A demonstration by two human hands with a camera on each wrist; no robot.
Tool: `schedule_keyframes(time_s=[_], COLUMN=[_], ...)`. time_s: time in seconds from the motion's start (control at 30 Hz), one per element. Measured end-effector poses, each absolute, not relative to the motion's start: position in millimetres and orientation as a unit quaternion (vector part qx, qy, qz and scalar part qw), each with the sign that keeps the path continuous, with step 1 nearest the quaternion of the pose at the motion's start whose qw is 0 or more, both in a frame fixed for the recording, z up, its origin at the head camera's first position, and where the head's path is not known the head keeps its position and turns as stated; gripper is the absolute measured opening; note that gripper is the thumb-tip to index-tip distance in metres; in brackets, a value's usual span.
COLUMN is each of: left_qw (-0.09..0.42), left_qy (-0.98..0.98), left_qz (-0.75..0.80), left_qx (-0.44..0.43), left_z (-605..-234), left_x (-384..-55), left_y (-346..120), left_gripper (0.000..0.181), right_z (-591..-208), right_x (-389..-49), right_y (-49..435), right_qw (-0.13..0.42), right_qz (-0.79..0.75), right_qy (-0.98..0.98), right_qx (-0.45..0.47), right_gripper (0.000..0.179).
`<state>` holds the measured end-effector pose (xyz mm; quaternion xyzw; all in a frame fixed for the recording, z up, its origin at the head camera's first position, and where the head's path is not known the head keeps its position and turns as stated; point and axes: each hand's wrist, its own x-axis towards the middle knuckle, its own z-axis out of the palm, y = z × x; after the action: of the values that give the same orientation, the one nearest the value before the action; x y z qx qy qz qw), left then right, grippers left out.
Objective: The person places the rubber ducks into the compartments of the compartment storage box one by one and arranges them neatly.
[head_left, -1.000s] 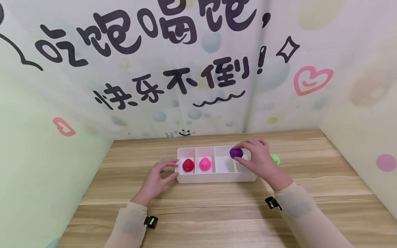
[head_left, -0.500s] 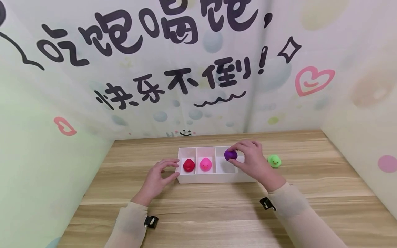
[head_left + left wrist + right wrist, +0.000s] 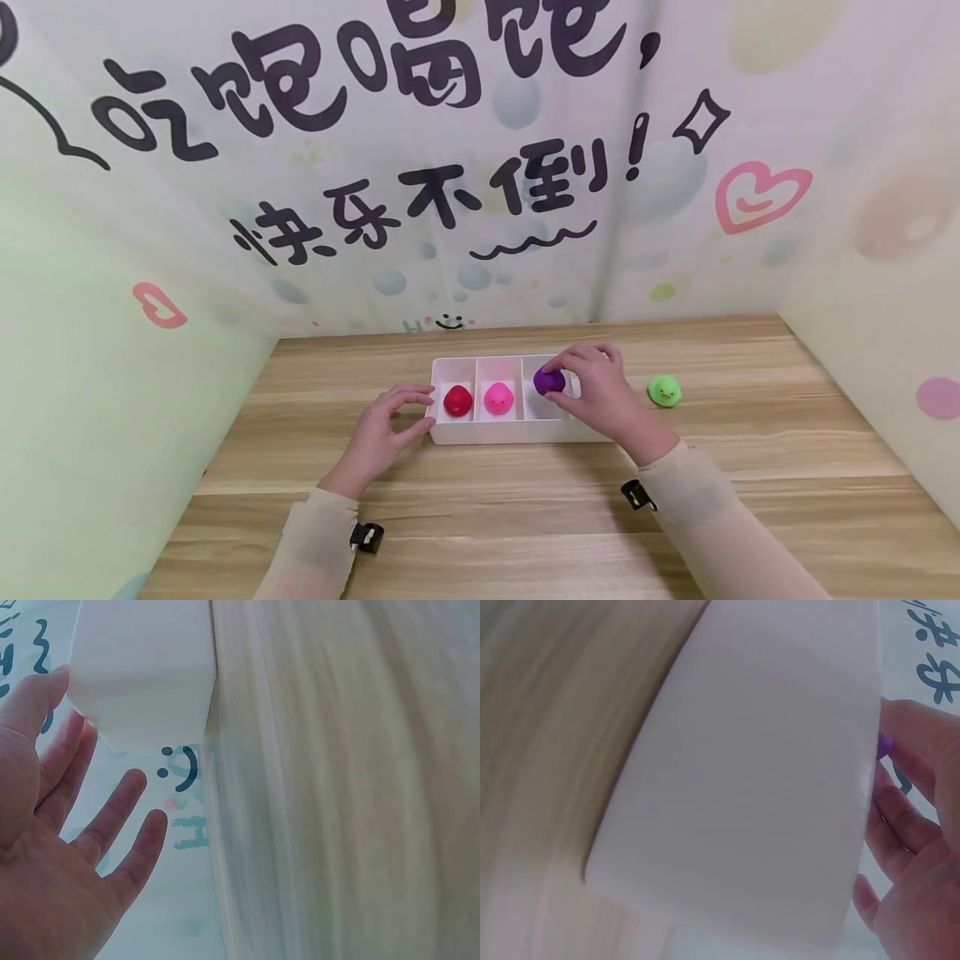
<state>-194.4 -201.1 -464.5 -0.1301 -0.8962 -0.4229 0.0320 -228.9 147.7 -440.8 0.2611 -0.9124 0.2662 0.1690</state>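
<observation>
A white divided box (image 3: 517, 432) stands on the table in the head view. A red toy duck (image 3: 458, 402) sits in its leftmost compartment, a pink toy duck (image 3: 498, 398) in the one beside it. My right hand (image 3: 600, 396) pinches a purple toy duck (image 3: 550, 382) between thumb and fingers, over the third compartment. The right wrist view shows only a sliver of that purple duck (image 3: 884, 745) past the box rim. My left hand (image 3: 378, 433) touches the box's left end with its thumb and fingertips, its other fingers spread in the left wrist view.
A green toy duck (image 3: 664, 391) stands on the wooden table (image 3: 480, 517), right of the box. A printed wall sheet (image 3: 360, 292) rises behind the table, with side panels left and right. The right hand covers much of the rightmost compartment.
My right hand has carried the purple duck left and slightly down, from above the right divider to the third compartment. The green duck has come into full view. My left hand stays put.
</observation>
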Motion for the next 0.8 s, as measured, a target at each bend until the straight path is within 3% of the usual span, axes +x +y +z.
schedule_keyframes(time_s=[0.8], left_qw=[0.024], left_qy=[-0.896], left_qz=[-0.425], left_qx=[-0.124], left_z=[-466], left_x=[-195], left_y=[-203], left_gripper=[0.030], right_z=[-446], right_x=[-234], right_y=[135], right_qw=[0.111], right_qz=[0.187], right_qy=[-0.940], right_qx=[0.264], right_gripper=[0.032])
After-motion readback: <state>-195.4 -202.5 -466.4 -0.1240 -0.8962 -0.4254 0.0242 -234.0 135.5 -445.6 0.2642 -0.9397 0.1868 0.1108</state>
